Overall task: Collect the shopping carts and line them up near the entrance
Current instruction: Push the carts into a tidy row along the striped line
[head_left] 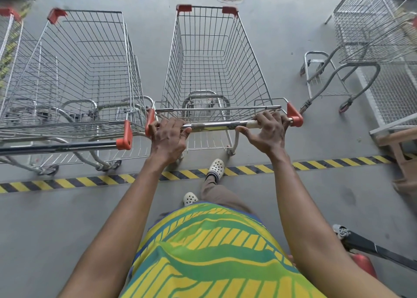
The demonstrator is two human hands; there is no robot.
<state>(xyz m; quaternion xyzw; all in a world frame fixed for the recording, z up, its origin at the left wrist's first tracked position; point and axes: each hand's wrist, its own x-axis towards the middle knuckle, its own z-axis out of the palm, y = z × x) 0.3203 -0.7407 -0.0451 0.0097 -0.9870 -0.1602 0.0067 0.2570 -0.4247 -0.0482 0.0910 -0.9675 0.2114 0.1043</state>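
While both hands rest on the handle bar (216, 124) of the middle shopping cart (252, 56), the fingers (173, 122) of each curl over its top. The left hand (168, 137) grips the bar's left end, just beside an orange end cap (150, 121), with fingers close together and thumb laid along the near side. The right hand (268, 133) grips the right end, its thumb stretched leftward under the bar. The cart's wire basket reaches away from the fingers, and its near wheels are beyond the yellow-and-black floor stripe (90, 181). A second cart (85, 60) stands parallel just to its left, and more wire carts (372, 38) stand well apart at right.
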